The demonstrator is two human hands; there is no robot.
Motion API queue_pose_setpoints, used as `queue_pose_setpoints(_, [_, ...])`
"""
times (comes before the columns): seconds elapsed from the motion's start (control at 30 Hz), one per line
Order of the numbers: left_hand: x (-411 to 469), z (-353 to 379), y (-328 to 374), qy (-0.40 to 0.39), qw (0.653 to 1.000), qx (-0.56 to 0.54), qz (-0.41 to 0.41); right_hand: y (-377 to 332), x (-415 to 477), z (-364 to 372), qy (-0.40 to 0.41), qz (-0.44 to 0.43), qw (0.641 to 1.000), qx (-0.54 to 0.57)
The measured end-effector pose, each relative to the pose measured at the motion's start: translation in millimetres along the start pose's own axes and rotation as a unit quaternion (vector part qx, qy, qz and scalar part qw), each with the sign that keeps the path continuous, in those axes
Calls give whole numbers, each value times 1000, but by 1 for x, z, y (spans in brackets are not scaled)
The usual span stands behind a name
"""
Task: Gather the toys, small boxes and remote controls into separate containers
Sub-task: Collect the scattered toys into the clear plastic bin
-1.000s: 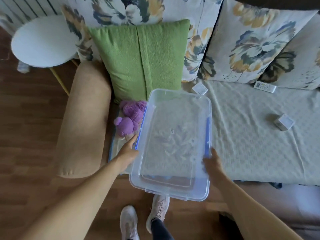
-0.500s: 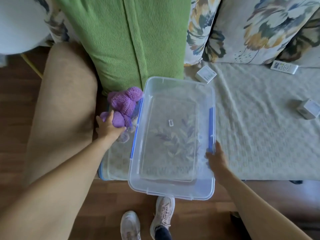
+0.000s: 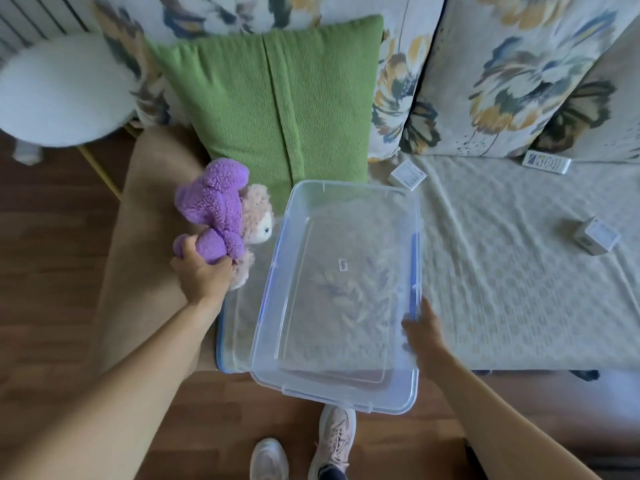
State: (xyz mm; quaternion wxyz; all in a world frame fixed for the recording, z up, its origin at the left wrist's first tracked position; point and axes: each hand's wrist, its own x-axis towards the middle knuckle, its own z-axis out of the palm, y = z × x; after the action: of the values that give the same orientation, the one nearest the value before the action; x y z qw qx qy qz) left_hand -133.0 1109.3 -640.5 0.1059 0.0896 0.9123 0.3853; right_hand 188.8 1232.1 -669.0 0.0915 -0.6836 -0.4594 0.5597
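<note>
My left hand grips a purple and pink plush toy by its lower end, lifted just left of a clear plastic container with blue clips. That container lies on the sofa seat, its near end hanging over the front edge. My right hand holds its right rim. A second clear container shows beneath it at the left. Two small white boxes and a white remote control lie on the seat.
A green cushion and floral cushions lean against the sofa back. The tan armrest is at the left. A round white side table stands at far left over wooden floor. My shoes are below.
My left hand left the container's left rim, took hold of the plush toy and lifted it up and to the left. My right hand stayed on the right rim.
</note>
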Motion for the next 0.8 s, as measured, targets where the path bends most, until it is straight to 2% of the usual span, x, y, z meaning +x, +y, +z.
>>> queue_pose_setpoints(0.07, [-15,-20,20,-40,998,-25,52,-14,-23,3,-2,-13,1000,-10])
queue_pose_setpoints(0.2, [-47,-57,65,-139,986,-11,95,-41,-71,3,-24,-39,999,-24])
queue_pose_setpoints(0.37, [-74,-113,107,-162,973,77,145,-71,-133,-5,-24,-78,995,-56])
queue_pose_setpoints(0.47, [-86,-147,127,-161,975,90,121,-87,-172,-10,-28,-99,994,-46])
queue_pose_setpoints(0.7, [-101,-192,141,-185,981,46,-18,-104,-221,-4,-25,-127,990,-50])
queue_pose_setpoints(0.8, [-98,-205,132,-221,974,53,-17,-117,-244,-3,-39,-138,989,-39])
